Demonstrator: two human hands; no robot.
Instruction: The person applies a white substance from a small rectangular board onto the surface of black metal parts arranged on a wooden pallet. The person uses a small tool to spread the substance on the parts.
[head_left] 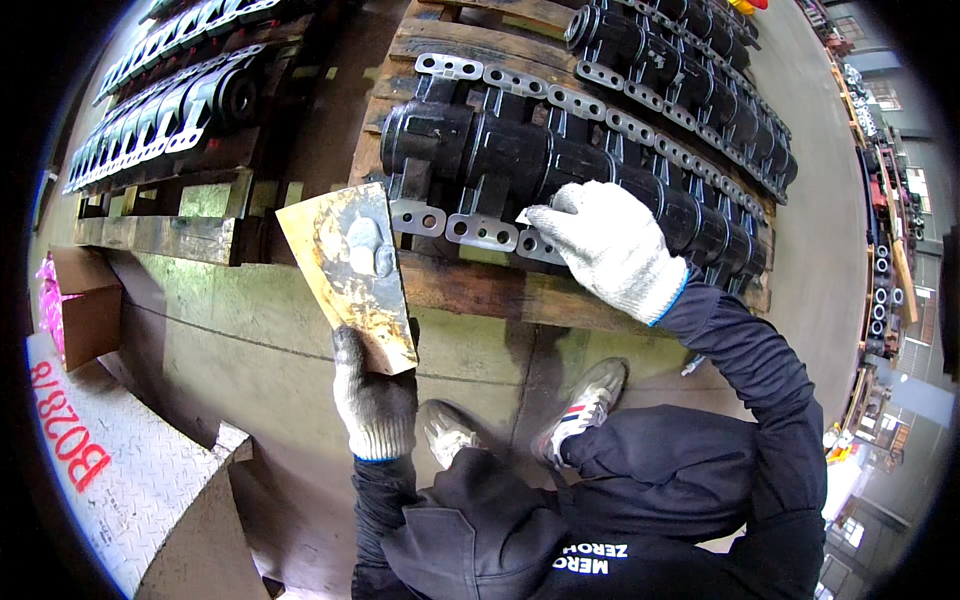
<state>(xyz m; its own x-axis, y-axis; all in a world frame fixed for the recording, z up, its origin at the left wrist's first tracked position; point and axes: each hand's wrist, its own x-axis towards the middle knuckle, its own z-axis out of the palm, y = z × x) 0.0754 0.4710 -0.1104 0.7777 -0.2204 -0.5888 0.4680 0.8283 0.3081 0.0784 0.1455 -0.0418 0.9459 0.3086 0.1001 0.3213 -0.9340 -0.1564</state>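
Observation:
My left hand point(374, 405), in a white knit glove with a dirty grey palm side, grips the lower end of a stained wooden board point(325, 260). A lump of grey putty point(366, 247) sits on the board's dark, smeared upper part. Over the near edge of a row of black metal track links point(510, 160), my gloved right hand point(610, 245) is closed in a pinch. A small pale tip shows at its fingertips, too little to name. Below it lies a flat link plate with holes point(480, 232); whether the fingers touch it I cannot tell.
The links rest on a wooden pallet point(480, 290), with another black row point(680, 85) behind. More links point(160, 120) stand on a pallet at far left. A cardboard box point(88, 305) and a metal plate with red marking point(130, 460) are at left. My shoes point(590, 400) stand before the pallet.

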